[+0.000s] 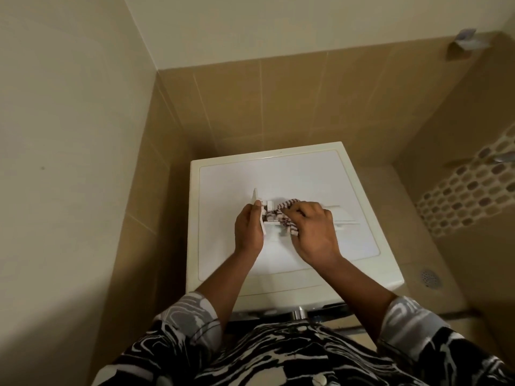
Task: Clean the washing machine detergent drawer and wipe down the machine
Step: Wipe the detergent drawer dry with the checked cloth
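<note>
while the person stands at the front of the washing machine, the head view looks down on its white lid, which fills the centre of the picture. the detergent drawer is out of the machine and lies across the middle of the lid, its front panel turned toward 9 o'clock and its white body running toward 3 o'clock.

of the two hands, the left hand sits at the 9 o'clock end, fingers curled around the front panel and thumb near the panel's upper edge. the right hand is just beside it at 3 o'clock, fingers bent and gripping a red-and-white striped cloth, which is bunched down into the drawer's compartments between the two hands. which compartment the cloth is in cannot be told.

a black-and-white patterned shirt fills the 6 o'clock edge. beige tiled walls close in the machine at 9 and 12 o'clock. a round floor drain lies at 4 o'clock from the machine, near its front corner, and a band of oval mosaic tiles crosses the wall at 3 o'clock.
</note>
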